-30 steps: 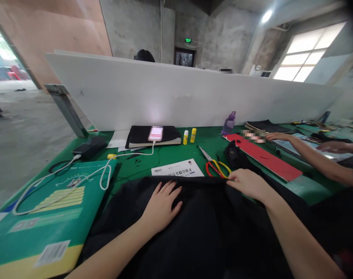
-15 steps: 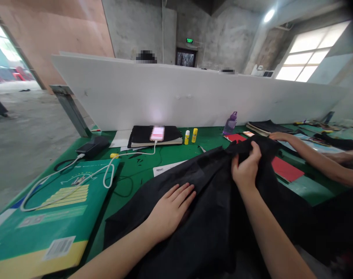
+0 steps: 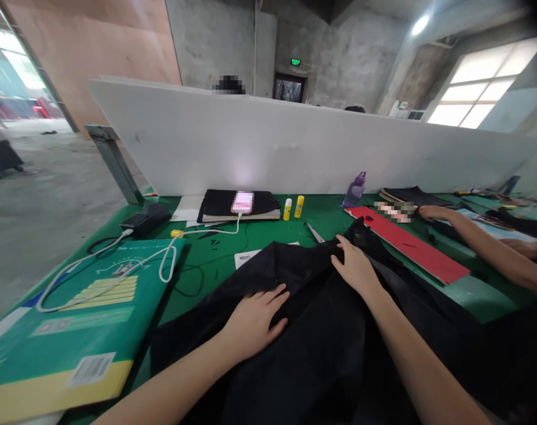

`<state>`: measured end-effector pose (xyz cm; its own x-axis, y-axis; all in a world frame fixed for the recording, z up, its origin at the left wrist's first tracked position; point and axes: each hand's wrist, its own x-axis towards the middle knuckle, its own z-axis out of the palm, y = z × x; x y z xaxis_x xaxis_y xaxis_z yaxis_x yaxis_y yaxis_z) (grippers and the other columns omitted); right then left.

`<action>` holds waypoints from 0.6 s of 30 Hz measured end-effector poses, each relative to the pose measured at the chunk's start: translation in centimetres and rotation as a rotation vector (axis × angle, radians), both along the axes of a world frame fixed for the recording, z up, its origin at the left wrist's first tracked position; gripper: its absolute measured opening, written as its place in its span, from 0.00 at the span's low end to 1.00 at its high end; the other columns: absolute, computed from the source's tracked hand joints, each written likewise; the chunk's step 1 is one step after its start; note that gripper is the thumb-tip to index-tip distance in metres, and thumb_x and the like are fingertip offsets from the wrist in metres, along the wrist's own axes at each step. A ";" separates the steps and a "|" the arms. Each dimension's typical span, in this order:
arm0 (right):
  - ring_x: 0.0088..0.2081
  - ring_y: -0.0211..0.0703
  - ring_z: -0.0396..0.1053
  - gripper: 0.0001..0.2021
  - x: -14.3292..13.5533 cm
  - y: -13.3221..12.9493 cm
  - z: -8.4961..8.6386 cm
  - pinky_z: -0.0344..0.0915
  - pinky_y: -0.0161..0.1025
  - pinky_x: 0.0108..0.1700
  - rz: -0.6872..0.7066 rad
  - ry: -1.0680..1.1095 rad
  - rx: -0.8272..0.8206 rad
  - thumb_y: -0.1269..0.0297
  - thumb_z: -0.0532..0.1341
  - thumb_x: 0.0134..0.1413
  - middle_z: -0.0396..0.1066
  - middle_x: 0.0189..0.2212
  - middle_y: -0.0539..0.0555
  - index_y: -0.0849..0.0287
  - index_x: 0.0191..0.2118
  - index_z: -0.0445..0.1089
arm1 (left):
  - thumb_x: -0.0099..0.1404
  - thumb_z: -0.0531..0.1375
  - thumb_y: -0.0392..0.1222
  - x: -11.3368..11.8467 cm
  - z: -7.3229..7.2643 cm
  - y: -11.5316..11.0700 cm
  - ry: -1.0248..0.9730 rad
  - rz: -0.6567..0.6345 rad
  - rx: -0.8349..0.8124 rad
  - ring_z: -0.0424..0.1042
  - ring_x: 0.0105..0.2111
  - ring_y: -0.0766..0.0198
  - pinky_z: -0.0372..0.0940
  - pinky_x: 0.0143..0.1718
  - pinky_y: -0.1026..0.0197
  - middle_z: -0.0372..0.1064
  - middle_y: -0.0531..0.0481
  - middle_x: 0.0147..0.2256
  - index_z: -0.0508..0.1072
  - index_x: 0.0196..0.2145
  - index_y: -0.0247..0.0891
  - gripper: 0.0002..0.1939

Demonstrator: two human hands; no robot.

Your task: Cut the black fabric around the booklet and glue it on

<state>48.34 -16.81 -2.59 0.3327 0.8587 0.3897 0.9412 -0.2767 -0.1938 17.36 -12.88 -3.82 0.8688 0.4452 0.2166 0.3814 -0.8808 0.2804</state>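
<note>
A large black cloth is spread over the front of the green table and hangs toward me. My left hand lies on the cloth with its fingers apart. Farther right, my right hand rests on a raised fold of the same cloth, fingers spread and not wrapped round it. Just beyond the cloth, scissors lie partly covered. A white printed sheet shows behind the cloth's left part. To the right of my right hand lies a long red strip.
A green book with a white cable lies at the left, near a black box. Behind are a phone on a black-covered book, two glue sticks and a purple bottle. A person's arm reaches in from the right.
My right hand has let go of the bunched cloth and come down left. The cloth has dropped, showing more of the red strip and scissors. My left hand has barely moved.
</note>
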 end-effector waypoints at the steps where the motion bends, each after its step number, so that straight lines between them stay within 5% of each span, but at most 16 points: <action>1: 0.50 0.53 0.67 0.30 -0.8 0.4 0.2 0.64 0.47 0.51 0.049 0.043 -0.007 0.62 0.54 0.56 0.69 0.49 0.64 0.65 0.63 0.50 | 0.66 0.54 0.46 0.0 0.2 -0.1 -0.014 0.011 -0.019 0.65 0.55 0.54 0.63 0.53 0.49 0.57 0.49 0.61 0.61 0.59 0.45 0.24; 4: 0.52 0.52 0.67 0.33 -3.3 2.1 0.4 0.64 0.47 0.51 0.158 0.147 -0.039 0.60 0.54 0.57 0.67 0.52 0.64 0.63 0.65 0.44 | 0.67 0.52 0.46 -0.1 0.4 0.5 -0.136 0.073 -0.095 0.62 0.58 0.57 0.59 0.57 0.51 0.59 0.48 0.60 0.62 0.58 0.43 0.22; 9: 0.61 0.54 0.56 0.26 -5.8 4.3 -1.8 0.55 0.51 0.60 0.306 0.134 -0.084 0.56 0.53 0.59 0.59 0.59 0.66 0.65 0.59 0.57 | 0.69 0.49 0.43 -0.6 -0.6 4.1 -0.367 0.308 -0.122 0.63 0.57 0.58 0.59 0.58 0.51 0.63 0.44 0.56 0.65 0.53 0.39 0.17; 14: 0.63 0.54 0.53 0.27 -5.6 4.6 -3.5 0.53 0.52 0.61 0.405 0.209 -0.113 0.50 0.53 0.58 0.51 0.64 0.63 0.61 0.58 0.60 | 0.68 0.50 0.46 -1.4 -2.1 6.9 -0.231 0.387 -0.035 0.55 0.61 0.55 0.54 0.60 0.47 0.60 0.42 0.59 0.62 0.57 0.36 0.22; 18: 0.57 0.51 0.61 0.20 -4.8 5.4 -3.5 0.57 0.50 0.59 0.409 0.330 0.069 0.54 0.55 0.57 0.65 0.55 0.60 0.58 0.51 0.66 | 0.67 0.51 0.54 -1.2 -2.5 6.4 -0.087 0.327 0.040 0.40 0.66 0.48 0.49 0.61 0.42 0.52 0.43 0.63 0.59 0.60 0.38 0.28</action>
